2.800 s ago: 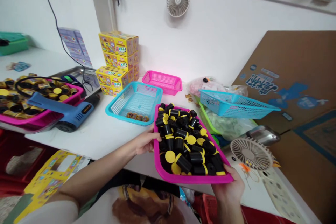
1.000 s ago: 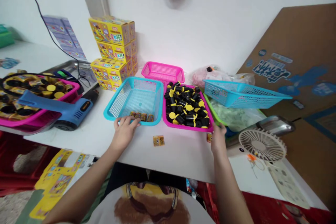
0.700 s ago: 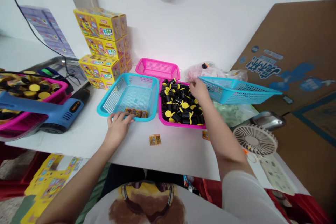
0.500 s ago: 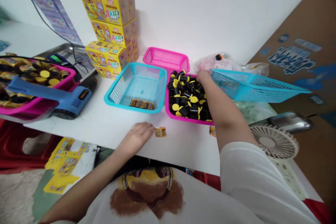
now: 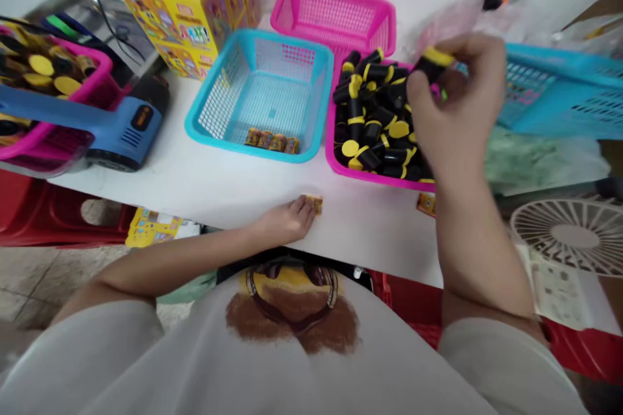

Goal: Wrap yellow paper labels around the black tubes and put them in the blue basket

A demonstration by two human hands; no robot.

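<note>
My right hand point(image 5: 462, 104) is raised over the right side of a pink basket point(image 5: 335, 159), closed on a small black tub with a yellow lid point(image 5: 432, 63). Many similar black tubs point(image 5: 372, 130) with yellow lids fill that basket. On the white table my left hand point(image 5: 292, 219), fingers curled together, pinches a small printed label point(image 5: 316, 203) by its left part. Another printed label point(image 5: 426, 203) lies by the basket's front edge, partly covered by my right arm. Behind my left hand stands a blue basket point(image 5: 195, 130) with a row of several wrapped tubs point(image 5: 271, 141).
At the left, a blue heat gun point(image 5: 129, 126) lies against a pink basket point(image 5: 100, 94) of wrapped tubs. Yellow boxes point(image 5: 180, 13) are stacked behind. A pink basket point(image 5: 335, 13) is at the back. On the right are a tilted blue basket point(image 5: 559, 91) and a fan point(image 5: 574, 233).
My right hand has come up out of the pink basket with a black tub. My left hand has closed on the label's edge. The view has tilted down.
</note>
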